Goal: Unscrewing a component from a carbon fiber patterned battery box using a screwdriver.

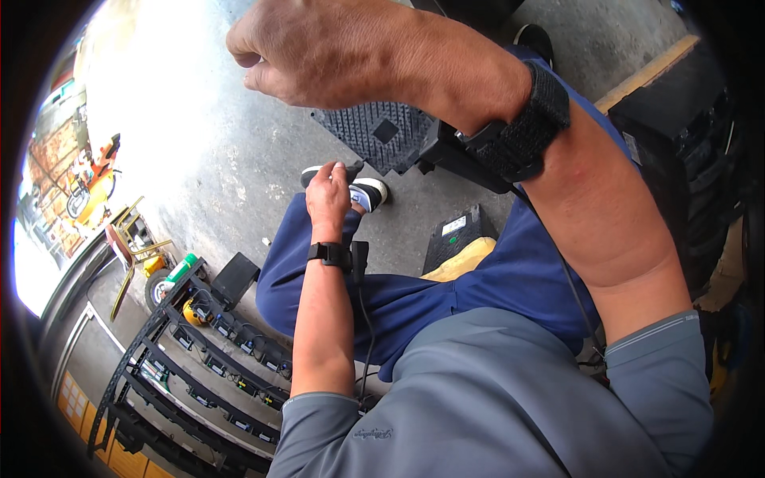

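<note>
My right hand [307, 52] is raised close to the view at the upper left, its fingers curled; their tips and anything between them are hidden. Lower down, my left hand [327, 196] is closed around a short dark piece [352, 170] that pokes out beside the thumb, above my shoes [370, 192]. Each forearm wears a black strap [530, 131] with a dark unit and a cable. Beneath the right wrist lies a black ribbed panel [374, 127] with a square in its middle. A black case [456, 231] with a pale label lies between my legs.
A black rack [151, 344] holding several small wired devices stands at the lower left. Behind it are a green bottle [182, 267], a wheel [156, 290] and a chair [121, 245]. A wooden strip [647, 73] runs along dark boxes on the right. Something yellow [462, 261] lies by my thigh.
</note>
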The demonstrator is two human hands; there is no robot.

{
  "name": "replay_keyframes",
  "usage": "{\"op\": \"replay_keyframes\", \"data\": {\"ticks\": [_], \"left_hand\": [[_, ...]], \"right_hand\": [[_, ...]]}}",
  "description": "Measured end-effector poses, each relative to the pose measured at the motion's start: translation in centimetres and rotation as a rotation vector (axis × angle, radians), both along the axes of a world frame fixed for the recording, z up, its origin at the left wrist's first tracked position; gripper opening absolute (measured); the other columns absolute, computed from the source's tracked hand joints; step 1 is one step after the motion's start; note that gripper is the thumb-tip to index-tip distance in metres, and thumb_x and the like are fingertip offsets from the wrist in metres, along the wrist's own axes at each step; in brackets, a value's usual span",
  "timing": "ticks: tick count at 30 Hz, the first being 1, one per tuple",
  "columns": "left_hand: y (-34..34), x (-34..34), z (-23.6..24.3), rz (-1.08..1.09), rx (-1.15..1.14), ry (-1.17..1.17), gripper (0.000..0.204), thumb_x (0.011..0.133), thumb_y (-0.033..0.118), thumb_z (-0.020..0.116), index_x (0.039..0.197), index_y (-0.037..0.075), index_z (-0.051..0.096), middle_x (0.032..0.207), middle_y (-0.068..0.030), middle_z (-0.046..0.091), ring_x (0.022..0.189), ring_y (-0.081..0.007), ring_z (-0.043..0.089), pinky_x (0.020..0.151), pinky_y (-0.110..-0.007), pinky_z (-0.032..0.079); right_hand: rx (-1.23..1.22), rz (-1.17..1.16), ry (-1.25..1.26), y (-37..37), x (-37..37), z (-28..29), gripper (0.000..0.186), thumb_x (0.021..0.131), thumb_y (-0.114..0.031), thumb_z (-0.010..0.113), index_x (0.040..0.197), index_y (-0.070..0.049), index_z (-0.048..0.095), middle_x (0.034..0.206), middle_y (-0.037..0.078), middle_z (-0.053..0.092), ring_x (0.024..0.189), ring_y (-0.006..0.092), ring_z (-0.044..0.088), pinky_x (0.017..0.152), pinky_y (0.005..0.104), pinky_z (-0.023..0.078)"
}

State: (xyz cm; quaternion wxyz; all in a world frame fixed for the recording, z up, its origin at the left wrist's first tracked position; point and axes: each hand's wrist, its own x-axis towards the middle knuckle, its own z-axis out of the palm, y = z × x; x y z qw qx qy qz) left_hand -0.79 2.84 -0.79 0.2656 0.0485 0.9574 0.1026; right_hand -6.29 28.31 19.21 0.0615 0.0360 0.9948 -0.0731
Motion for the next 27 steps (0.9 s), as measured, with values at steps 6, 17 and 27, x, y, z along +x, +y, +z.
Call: {"op": "replay_keyframes", "data": {"ticks": [6, 17, 27], "left_hand": [[0.5, 1.2, 1.1, -0.13, 0.004, 0.154, 0.046, 0.095, 0.042, 0.059, 0.123, 0.008, 0.07, 0.104, -0.0221, 0.074, 0.106, -0.0388, 0.069, 0.092, -0.045, 0.053], [0.3, 1.4, 0.4, -0.202, 0.059, 0.275, 0.04, 0.094, 0.033, 0.062, 0.119, 0.002, 0.071, 0.081, -0.0164, 0.073, 0.078, -0.0298, 0.072, 0.077, -0.04, 0.056], [0.2, 1.3, 0.7, -0.094, 0.072, 0.155, 0.053, 0.089, 0.043, 0.066, 0.127, 0.007, 0.068, 0.108, -0.0248, 0.073, 0.109, -0.0393, 0.069, 0.096, -0.045, 0.052]], "right_hand": [[-0.615, 0.307, 0.284, 4.6, 0.7, -3.1, 0.022, 0.086, -0.016, 0.06, 0.086, 0.0, 0.075, 0.086, 0.021, 0.074, 0.084, 0.032, 0.075, 0.073, 0.039, 0.061], [-0.617, 0.284, 0.321, 4.6, 0.9, -3.8, 0.022, 0.086, -0.016, 0.06, 0.086, 0.0, 0.075, 0.086, 0.021, 0.074, 0.084, 0.0315, 0.075, 0.073, 0.0391, 0.061], [-0.647, 0.273, 0.285, 4.9, 1.0, -3.2, 0.024, 0.088, -0.018, 0.059, 0.086, 0.0, 0.075, 0.085, 0.021, 0.074, 0.084, 0.0319, 0.075, 0.073, 0.039, 0.061]]}}
